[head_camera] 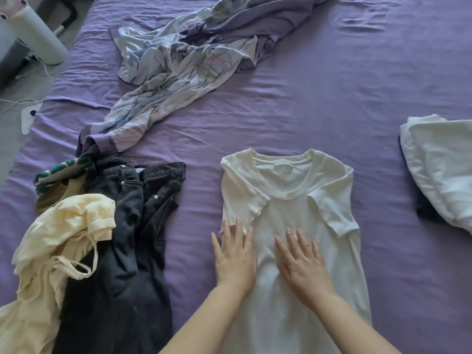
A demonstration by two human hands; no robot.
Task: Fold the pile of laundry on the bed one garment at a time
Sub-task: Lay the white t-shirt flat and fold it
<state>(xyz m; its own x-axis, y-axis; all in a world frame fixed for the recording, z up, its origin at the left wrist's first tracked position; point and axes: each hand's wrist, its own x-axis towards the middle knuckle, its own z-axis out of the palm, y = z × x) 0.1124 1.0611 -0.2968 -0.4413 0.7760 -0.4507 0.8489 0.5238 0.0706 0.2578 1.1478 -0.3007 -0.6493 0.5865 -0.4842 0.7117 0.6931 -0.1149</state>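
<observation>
Both hands press a white T-shirt [293, 221] flat, sleeves already folded in.
Left hand [235, 259] and right hand [301, 264] lie fingers spread; folded stack [444, 169] done (jeans [132, 226] and more await).

A purple sheet [306, 111] is covering the bed, plain and unpatterned. The T-shirt [293, 200] lying under the 2 hands is showing off-white all over. The jeans [132, 226] are showing a washed black with small silver buttons. The garment [58, 238] lying over them is showing pale cream-yellow. Behind it, a cloth [61, 169] is showing green and white stripes. The crumpled bedding [173, 65] is showing a pale blue leaf print backed with plain purple. The folded stack [444, 169] is showing white over something dark.
</observation>
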